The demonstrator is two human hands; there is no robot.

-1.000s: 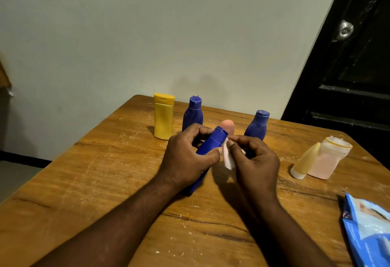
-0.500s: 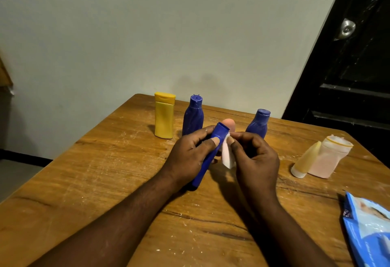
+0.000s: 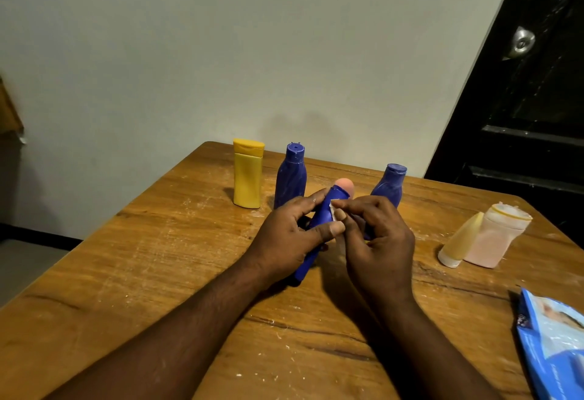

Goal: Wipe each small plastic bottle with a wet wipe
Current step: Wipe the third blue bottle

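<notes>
1. A blue bottle [image 3: 319, 226] is held tilted above the middle of the desk [image 3: 158, 257], gripped by the closed fingers of the left hand [image 3: 294, 238].
2. A white wet wipe [image 3: 335, 211] is pinched in the right hand [image 3: 379, 241] and pressed against the upper part of the held bottle.
3. A yellow bottle [image 3: 248, 175] and two more blue bottles [image 3: 291, 175] [image 3: 389, 186] are stood upright near the far edge.
4. A pale pink bottle [image 3: 496, 235] and a cream tube [image 3: 461, 241] are seen touching near the right edge.
5. A blue wipe packet [image 3: 556, 342] is laid at the near right corner.
</notes>
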